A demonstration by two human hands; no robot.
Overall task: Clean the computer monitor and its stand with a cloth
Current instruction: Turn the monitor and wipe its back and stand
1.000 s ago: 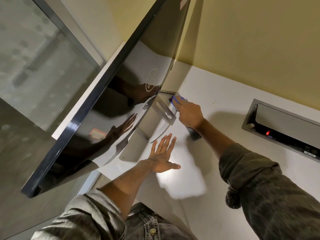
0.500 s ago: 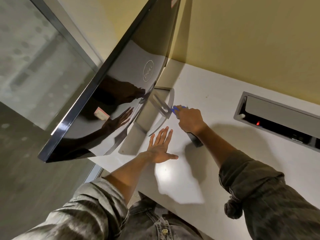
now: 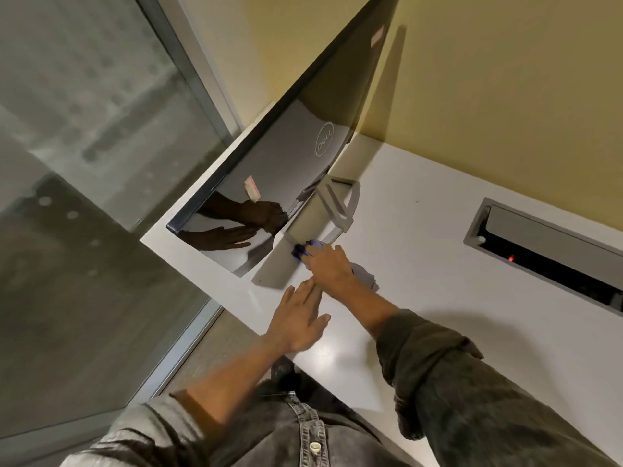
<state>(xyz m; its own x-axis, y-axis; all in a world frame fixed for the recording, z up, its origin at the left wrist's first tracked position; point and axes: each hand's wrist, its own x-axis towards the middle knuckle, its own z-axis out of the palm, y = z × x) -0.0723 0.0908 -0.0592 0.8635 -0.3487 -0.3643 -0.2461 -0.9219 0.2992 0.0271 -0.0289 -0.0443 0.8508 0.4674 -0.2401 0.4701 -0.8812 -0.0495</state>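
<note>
The right hand (image 3: 332, 266) has its fingers curled round a blue cloth (image 3: 301, 251) on the monitor (image 3: 269, 170) stand (image 3: 303, 227), the left hand (image 3: 296, 320) lies flat on the table (image 3: 438, 257), fingers straight.

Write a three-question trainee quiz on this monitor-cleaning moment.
1. True or false: the right hand presses the cloth on the stand.
2. The left hand is: A) gripping the monitor B) open, flat above the desk C) holding the cloth.
3. Fill in: the cloth is ___ in colour.

Key: 1 true; 2 B; 3 blue.
</note>
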